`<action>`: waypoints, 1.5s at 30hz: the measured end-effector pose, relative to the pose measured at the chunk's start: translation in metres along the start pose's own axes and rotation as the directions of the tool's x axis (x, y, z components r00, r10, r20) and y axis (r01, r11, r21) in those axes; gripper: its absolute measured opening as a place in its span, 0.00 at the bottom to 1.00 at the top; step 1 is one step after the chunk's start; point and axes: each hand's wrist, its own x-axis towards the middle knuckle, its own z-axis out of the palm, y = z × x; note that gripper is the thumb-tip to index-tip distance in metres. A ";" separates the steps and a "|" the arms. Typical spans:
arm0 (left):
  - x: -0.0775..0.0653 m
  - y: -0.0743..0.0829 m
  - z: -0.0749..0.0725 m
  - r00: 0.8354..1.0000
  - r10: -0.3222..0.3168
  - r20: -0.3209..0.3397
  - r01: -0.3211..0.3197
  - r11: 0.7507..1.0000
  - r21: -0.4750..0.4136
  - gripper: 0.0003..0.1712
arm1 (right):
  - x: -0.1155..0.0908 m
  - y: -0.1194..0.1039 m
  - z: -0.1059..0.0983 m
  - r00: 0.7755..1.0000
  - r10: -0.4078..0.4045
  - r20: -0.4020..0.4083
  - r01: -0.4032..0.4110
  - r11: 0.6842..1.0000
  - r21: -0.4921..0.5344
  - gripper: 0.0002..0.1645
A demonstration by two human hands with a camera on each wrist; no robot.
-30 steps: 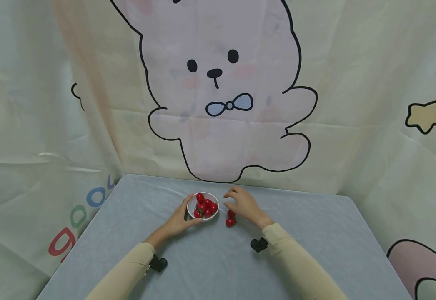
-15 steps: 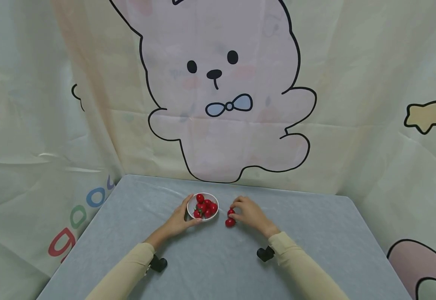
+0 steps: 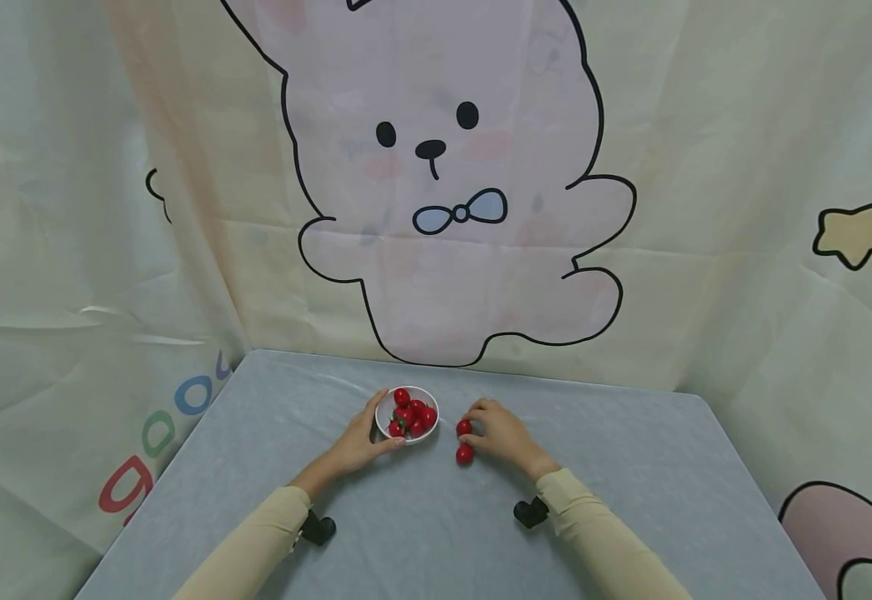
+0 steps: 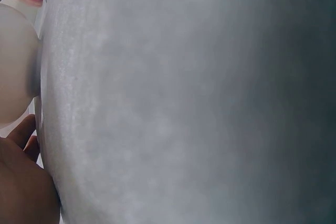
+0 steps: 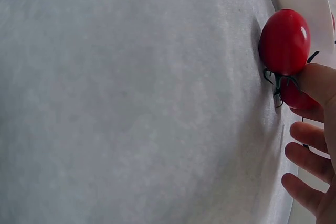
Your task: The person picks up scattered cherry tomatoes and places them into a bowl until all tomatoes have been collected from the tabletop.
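A white bowl (image 3: 384, 409) heaped with several red cherry tomatoes (image 3: 417, 407) stands on the table. My left hand (image 3: 355, 443) holds it from the left, thumb on the near side and fingers on the far side. Just right of the bowl lie two more cherry tomatoes. My right hand (image 3: 503, 432) pinches the farther tomato (image 3: 463, 427) between thumb and index finger; the other fingers are spread in the right wrist view. The nearer tomato (image 5: 285, 41), with a green stem, lies beside the thumb. In the left wrist view the bowl's outer wall (image 4: 14, 66) shows beside the left fingers.
A grey-blue cloth covers the table (image 3: 406, 533). Behind it hangs a cream curtain (image 3: 706, 317) printed with a cartoon bear, reaching down to the table's far edge. Black wrist devices (image 3: 531, 512) sit under both forearms.
My right hand has come down from beside the bowl to the two loose tomatoes and taken hold of the farther one. The nearer tomato has shifted slightly towards me. The left hand stays at the bowl.
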 end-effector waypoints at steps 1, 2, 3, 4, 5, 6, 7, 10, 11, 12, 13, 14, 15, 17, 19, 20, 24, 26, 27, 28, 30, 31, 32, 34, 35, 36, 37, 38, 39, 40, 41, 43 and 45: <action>0.000 0.000 0.000 1.000 0.005 -0.003 -0.005 1.000 0.001 0.60 | 0.000 0.000 0.000 1.000 0.001 -0.004 -0.001 1.000 -0.001 0.19; 0.000 0.000 0.000 1.000 0.008 -0.005 -0.008 1.000 0.003 0.60 | 0.000 0.000 0.001 1.000 -0.001 -0.008 0.001 1.000 0.000 0.19; 0.000 0.000 0.000 1.000 0.008 -0.003 -0.008 1.000 0.004 0.60 | -0.001 0.000 0.001 1.000 -0.003 -0.012 0.003 1.000 0.003 0.19; 0.000 0.000 0.000 1.000 0.012 -0.006 -0.012 1.000 0.003 0.60 | -0.001 0.000 0.001 1.000 -0.002 -0.015 0.002 1.000 0.004 0.19; 0.001 0.000 0.000 1.000 0.013 -0.007 -0.013 1.000 0.002 0.60 | -0.001 0.000 0.000 1.000 -0.001 -0.016 0.001 1.000 0.004 0.19; 0.001 0.000 0.000 1.000 0.014 -0.008 -0.014 1.000 0.002 0.60 | -0.001 0.000 0.000 1.000 -0.001 -0.016 0.001 1.000 0.001 0.19; 0.001 0.000 0.000 1.000 0.017 -0.010 -0.017 1.000 0.002 0.60 | -0.001 0.000 0.000 1.000 0.001 -0.015 -0.001 1.000 0.000 0.19; 0.001 -0.001 0.000 1.000 0.025 -0.012 -0.025 1.000 0.002 0.59 | 0.000 0.000 -0.001 1.000 0.007 -0.015 -0.007 1.000 -0.007 0.19; 0.001 -0.001 0.000 1.000 0.027 -0.012 -0.027 1.000 0.001 0.59 | 0.000 -0.001 -0.002 1.000 0.008 -0.015 -0.008 1.000 -0.006 0.19; 0.001 -0.001 0.001 0.999 0.029 -0.013 -0.029 1.000 0.002 0.59 | 0.001 -0.001 -0.003 1.000 0.008 -0.018 -0.008 1.000 -0.007 0.19; 0.001 -0.001 0.001 1.000 0.029 -0.012 -0.029 1.000 0.003 0.60 | 0.001 -0.002 -0.004 1.000 0.008 -0.021 -0.008 1.000 -0.005 0.19; 0.001 -0.001 0.001 0.999 0.031 -0.013 -0.031 1.000 0.001 0.59 | 0.002 -0.002 -0.005 1.000 0.007 -0.025 -0.007 1.000 -0.005 0.19; 0.001 -0.001 0.001 0.999 0.033 -0.015 -0.033 0.999 0.001 0.59 | 0.003 -0.003 -0.006 1.000 0.005 -0.029 -0.005 1.000 -0.005 0.19; 0.001 -0.001 0.001 0.999 0.034 -0.016 -0.034 0.999 -0.003 0.60 | 0.004 -0.005 -0.009 0.999 0.008 -0.034 -0.008 1.000 -0.003 0.19; 0.001 0.000 0.000 1.000 0.024 -0.010 -0.024 1.000 -0.006 0.60 | 0.006 -0.008 -0.012 0.999 0.003 -0.041 -0.003 1.000 0.000 0.19; 0.000 0.000 0.000 1.000 0.019 -0.008 -0.019 1.000 -0.008 0.60 | 0.007 -0.010 -0.014 0.999 0.002 -0.045 -0.002 1.000 0.003 0.18; 0.000 0.000 0.000 1.000 0.000 0.002 0.000 1.000 -0.009 0.61 | 0.011 -0.021 -0.023 0.997 -0.030 -0.069 0.031 0.999 0.011 0.17; 0.000 0.000 0.000 1.000 0.003 -0.001 -0.003 1.000 -0.005 0.61 | 0.013 -0.029 -0.028 0.996 -0.052 -0.079 0.052 0.999 0.006 0.18; 0.000 0.000 0.000 1.000 0.005 -0.002 -0.005 1.000 -0.004 0.61 | 0.014 -0.033 -0.029 0.995 -0.061 -0.081 0.061 0.998 -0.001 0.18; 0.000 -0.001 0.000 1.000 0.011 -0.005 -0.011 1.000 -0.005 0.61 | 0.015 -0.037 -0.031 0.994 -0.070 -0.082 0.069 0.998 -0.009 0.18; 0.000 -0.001 0.000 1.000 0.015 -0.005 -0.015 1.000 -0.005 0.61 | 0.017 -0.045 -0.033 0.993 -0.085 -0.078 0.083 0.996 -0.021 0.19; 0.000 -0.001 0.000 1.000 0.011 -0.003 -0.011 1.000 -0.004 0.61 | 0.017 -0.049 -0.033 0.993 -0.091 -0.075 0.089 0.996 -0.024 0.19; 0.001 -0.002 0.000 1.000 0.010 -0.003 -0.010 1.000 -0.006 0.61 | 0.018 -0.052 -0.034 0.993 -0.095 -0.071 0.093 0.995 -0.031 0.20; 0.001 -0.002 0.000 1.000 0.004 0.001 -0.004 1.000 -0.006 0.60 | 0.018 -0.057 -0.034 0.991 -0.110 -0.071 0.108 0.993 -0.037 0.21; 0.001 -0.002 0.001 1.000 0.001 0.003 -0.001 1.000 -0.008 0.61 | 0.019 -0.060 -0.034 0.991 -0.117 -0.071 0.114 0.993 -0.042 0.21; 0.001 -0.002 0.001 1.000 0.003 0.002 -0.003 1.000 -0.009 0.60 | 0.019 -0.061 -0.033 0.990 -0.124 -0.072 0.121 0.991 -0.050 0.21; 0.001 -0.003 0.001 1.000 -0.002 0.003 0.003 1.000 -0.008 0.61 | 0.020 -0.063 -0.032 0.988 -0.132 -0.075 0.128 0.990 -0.057 0.21; 0.001 -0.003 0.001 1.000 0.000 0.002 0.000 1.000 -0.011 0.60 | 0.021 -0.064 -0.031 0.987 -0.141 -0.076 0.136 0.989 -0.063 0.21; 0.001 -0.003 0.001 1.000 0.004 0.001 -0.004 1.000 -0.011 0.60 | 0.021 -0.065 -0.030 0.986 -0.148 -0.077 0.143 0.987 -0.068 0.21; 0.000 -0.003 0.001 1.000 0.013 -0.003 -0.013 1.000 -0.016 0.60 | 0.022 -0.066 -0.029 0.985 -0.154 -0.076 0.148 0.986 -0.073 0.21; 0.000 -0.003 0.001 1.000 0.021 -0.007 -0.021 1.000 -0.019 0.60 | 0.023 -0.067 -0.028 0.984 -0.160 -0.077 0.154 0.985 -0.077 0.21; 0.000 -0.003 0.000 0.999 0.030 -0.010 -0.030 0.999 -0.016 0.60 | 0.024 -0.068 -0.027 0.982 -0.171 -0.081 0.166 0.983 -0.075 0.21; 0.001 -0.003 0.000 0.999 0.037 -0.010 -0.037 0.999 -0.015 0.59 | 0.025 -0.069 -0.025 0.981 -0.178 -0.081 0.172 0.982 -0.075 0.22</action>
